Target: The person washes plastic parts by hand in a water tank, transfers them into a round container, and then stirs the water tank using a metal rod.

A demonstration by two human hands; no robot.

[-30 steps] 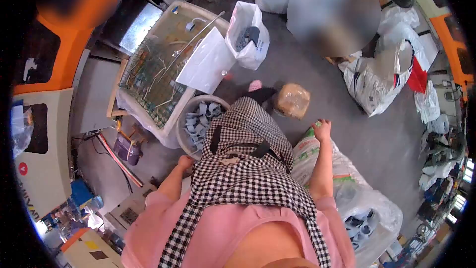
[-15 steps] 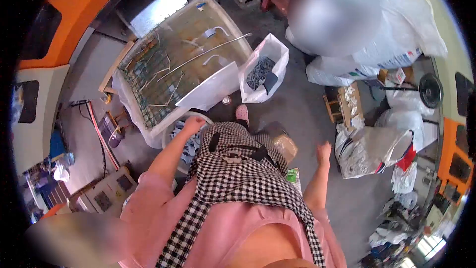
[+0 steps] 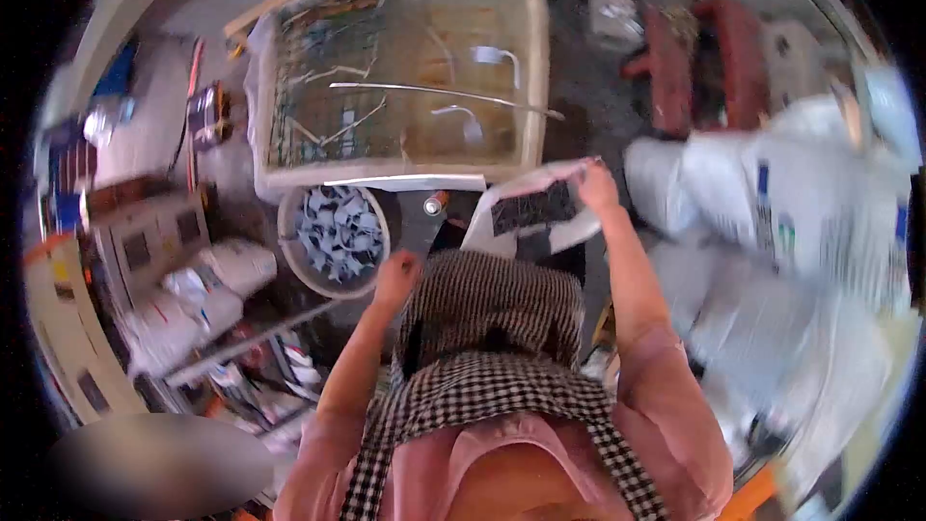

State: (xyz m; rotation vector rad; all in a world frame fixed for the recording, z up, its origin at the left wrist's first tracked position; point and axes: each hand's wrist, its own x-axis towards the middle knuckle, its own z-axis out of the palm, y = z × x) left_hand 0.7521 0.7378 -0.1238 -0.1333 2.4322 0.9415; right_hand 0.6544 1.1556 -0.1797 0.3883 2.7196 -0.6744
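A white sack (image 3: pixel 499 201) with an open mouth stands in front of me, with dark grey pieces inside. My right hand (image 3: pixel 598 187) is closed on the far right part of its rim. My left hand (image 3: pixel 397 278) hangs beside my checked apron, near a round pale tub (image 3: pixel 384 236). Its fingers are curled, and nothing shows in them, though the hand is slightly blurred. Grey-blue curved pieces (image 3: pixel 338 233) fill the tub.
Ahead stands a large water-filled tank (image 3: pixel 537 68) with netting, a long stick (image 3: pixel 444 91) and several white fittings. A can (image 3: pixel 436 203) sits on the floor. Big white sacks (image 3: pixel 820 203) are piled right, red supports (image 3: pixel 668 68) behind. Machine cabinets (image 3: pixel 154 241) stand left.
My view has turned right and come closer to the tank. My right hand has reached forward from my side and taken hold of the sack's rim. My left hand stays low near the tub.
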